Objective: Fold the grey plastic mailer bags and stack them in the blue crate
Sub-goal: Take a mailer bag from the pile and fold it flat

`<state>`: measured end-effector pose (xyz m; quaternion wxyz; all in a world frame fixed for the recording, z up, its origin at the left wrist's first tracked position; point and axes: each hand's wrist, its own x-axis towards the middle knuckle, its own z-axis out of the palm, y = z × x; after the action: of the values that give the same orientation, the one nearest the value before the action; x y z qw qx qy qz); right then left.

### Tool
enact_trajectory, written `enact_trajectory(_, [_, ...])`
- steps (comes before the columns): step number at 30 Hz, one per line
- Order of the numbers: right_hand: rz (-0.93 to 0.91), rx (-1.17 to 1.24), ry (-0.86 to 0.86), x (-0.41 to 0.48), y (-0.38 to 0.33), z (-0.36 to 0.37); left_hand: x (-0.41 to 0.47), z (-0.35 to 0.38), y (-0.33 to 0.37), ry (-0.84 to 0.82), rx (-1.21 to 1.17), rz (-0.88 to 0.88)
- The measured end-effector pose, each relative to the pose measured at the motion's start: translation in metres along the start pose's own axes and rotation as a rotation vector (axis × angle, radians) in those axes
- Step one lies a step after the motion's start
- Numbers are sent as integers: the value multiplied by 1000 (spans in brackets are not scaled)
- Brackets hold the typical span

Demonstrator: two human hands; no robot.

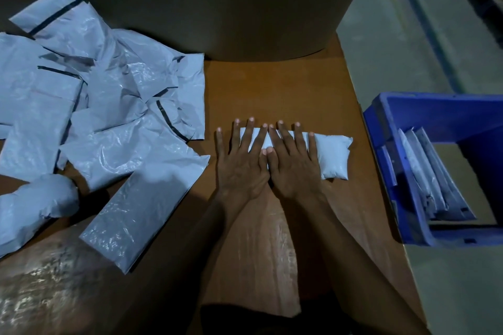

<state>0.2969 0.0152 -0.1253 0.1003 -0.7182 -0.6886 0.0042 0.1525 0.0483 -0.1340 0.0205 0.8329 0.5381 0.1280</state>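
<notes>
The folded grey plastic mailer bag lies as a puffy strip running left to right across the middle of the brown bench, its right end bulging with trapped air. Both hands press flat on it, side by side: the left hand and the right hand have their fingers straight and spread, thumbs touching in the middle, and neither grips anything. This looks like the flattening step, pushing the air out so the fold stays put. To the left, spilling toward the near edge, sits a pile of loose grey plastic mailer bags with dark seal strips, crumpled and overlapping, so much of the task appears to be left. To the right, just off the bench edge, stands the blue plastic crate, where a few folded grey bags lean on edge against its left wall. The next move likely calls for smoothing toward the swollen right end, then pinching the flat packet so it does not spring open, and carrying it right into the crate beside the others.
</notes>
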Motion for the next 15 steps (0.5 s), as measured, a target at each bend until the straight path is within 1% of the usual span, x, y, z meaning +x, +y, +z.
enact_trajectory(3, [6,-12,-9,4,2,0,2,0,0,0,-10,-15])
enact_trajectory(8, [18,-7,10,-22,-5,3,-23,-1,1,12,3,-10])
enact_trajectory(10, [21,-10,-34,-19,-5,0,-19,-3,0,-3,-2,-6])
enact_trajectory(13, [-17,62,-176,-11,2,-14,-14,-7,0,-29,-3,-2])
enact_trajectory(14, [-34,85,-185,-11,6,-22,-14,-7,0,-33,1,-4])
enact_trajectory(15, [-43,81,-141,-13,11,-30,-13,-9,0,-33,10,-5])
